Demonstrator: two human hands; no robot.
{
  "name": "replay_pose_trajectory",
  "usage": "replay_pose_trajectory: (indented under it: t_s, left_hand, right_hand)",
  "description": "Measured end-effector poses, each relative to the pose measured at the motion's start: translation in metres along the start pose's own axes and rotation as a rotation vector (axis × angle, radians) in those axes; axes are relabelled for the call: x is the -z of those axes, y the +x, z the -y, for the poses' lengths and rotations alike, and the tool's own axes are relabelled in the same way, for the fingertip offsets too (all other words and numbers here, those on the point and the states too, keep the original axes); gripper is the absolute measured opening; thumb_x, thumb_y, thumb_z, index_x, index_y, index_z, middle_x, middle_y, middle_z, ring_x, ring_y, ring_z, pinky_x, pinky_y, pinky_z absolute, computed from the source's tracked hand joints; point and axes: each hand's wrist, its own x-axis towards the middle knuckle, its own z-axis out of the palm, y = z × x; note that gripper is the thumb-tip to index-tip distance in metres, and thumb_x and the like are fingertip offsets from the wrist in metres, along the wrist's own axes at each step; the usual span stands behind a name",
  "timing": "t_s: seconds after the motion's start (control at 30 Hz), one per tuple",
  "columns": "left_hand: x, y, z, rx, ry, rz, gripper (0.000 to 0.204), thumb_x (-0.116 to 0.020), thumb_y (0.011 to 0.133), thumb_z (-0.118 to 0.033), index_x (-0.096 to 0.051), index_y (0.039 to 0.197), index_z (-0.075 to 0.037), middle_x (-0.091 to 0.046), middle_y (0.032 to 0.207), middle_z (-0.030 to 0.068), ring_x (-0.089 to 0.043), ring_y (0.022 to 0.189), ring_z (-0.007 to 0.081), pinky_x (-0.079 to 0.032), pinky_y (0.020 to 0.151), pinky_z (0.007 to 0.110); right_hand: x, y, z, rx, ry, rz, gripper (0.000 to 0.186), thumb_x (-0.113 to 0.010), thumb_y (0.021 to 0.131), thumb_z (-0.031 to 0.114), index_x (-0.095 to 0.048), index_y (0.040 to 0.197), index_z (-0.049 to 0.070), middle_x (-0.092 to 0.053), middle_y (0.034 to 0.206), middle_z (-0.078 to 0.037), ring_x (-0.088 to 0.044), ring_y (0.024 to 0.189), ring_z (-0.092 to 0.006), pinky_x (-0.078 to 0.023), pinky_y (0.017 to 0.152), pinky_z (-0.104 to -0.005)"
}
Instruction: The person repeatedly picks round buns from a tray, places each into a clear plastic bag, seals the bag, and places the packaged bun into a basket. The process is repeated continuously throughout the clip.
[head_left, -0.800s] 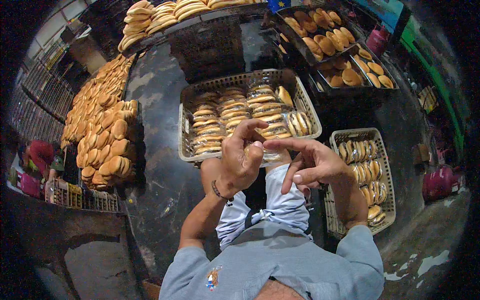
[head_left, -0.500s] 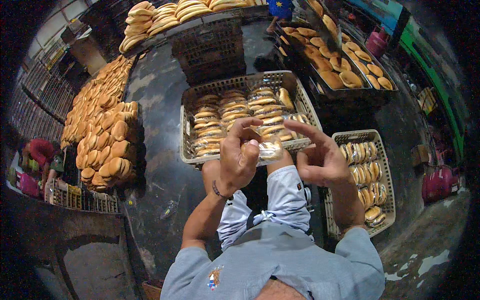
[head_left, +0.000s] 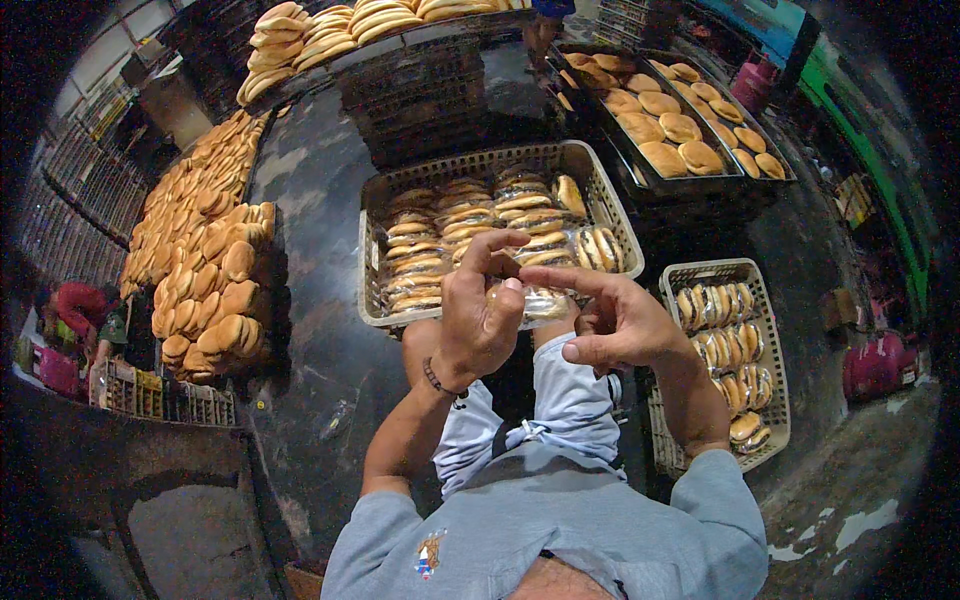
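Though half-hidden, clear packet (head_left: 546, 304) crosswise, end rightward, in left fingers (head_left: 485, 250), right fingers (head_left: 580, 281) apart.

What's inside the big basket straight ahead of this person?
The basket holds rows of wrapped buns. The left hand and right hand hide part of its near side; buns cover most of its bottom.

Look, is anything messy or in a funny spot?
Maybe: clear plastic seems to lie on the floor, away from the big crate. In there, one pack near the right is turned sideways to the stacked rows. Pale patches mark the floor, lower right; I can't tell what they are.
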Motion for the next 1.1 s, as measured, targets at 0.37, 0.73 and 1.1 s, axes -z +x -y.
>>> replay_pose_trajectory:
  t_s: [0.37, 0.73, 1.1]
  left_hand:
    - [-0.001, 0.002, -0.002, -0.001, -0.038, -0.041, 0.048, -0.051, 0.086, -0.024, -0.053, 0.128, 0.0, -0.07, 0.093, 0.0158, -0.067, 0.082, 0.0179, -0.054, 0.075, 0.032]
    - [-0.006, 0.005, 0.025, 0.318, -0.326, -0.063, 0.044, -0.044, 0.09, -0.02, -0.051, 0.127, 0.003, -0.07, 0.106, 0.0182, -0.067, 0.092, 0.0205, -0.056, 0.082, 0.035]
    - [-0.01, 0.018, 0.083, 0.463, -0.206, -0.203, 0.035, -0.042, 0.098, -0.023, -0.065, 0.095, 0.002, -0.065, 0.096, 0.0092, -0.059, 0.089, 0.0161, -0.049, 0.085, 0.032]
  right_hand:
    - [-0.008, 0.004, 0.002, 0.639, -0.825, -0.445, 0.078, -0.086, 0.069, 0.019, -0.056, 0.142, 0.012, -0.06, 0.103, -0.012, -0.061, 0.091, -0.0273, -0.052, 0.082, -0.0389]
    - [-0.004, 0.024, -0.029, 0.451, -0.908, -0.57, 0.064, -0.094, 0.06, 0.03, -0.07, 0.116, 0.009, -0.051, 0.112, -0.013, -0.055, 0.101, -0.0307, -0.048, 0.089, -0.0414]
    - [-0.001, 0.022, -0.07, 0.664, -1.257, -0.477, 0.051, -0.084, 0.069, 0.023, -0.072, 0.119, 0.018, -0.053, 0.115, -0.011, -0.057, 0.096, -0.0298, -0.048, 0.079, -0.0425]
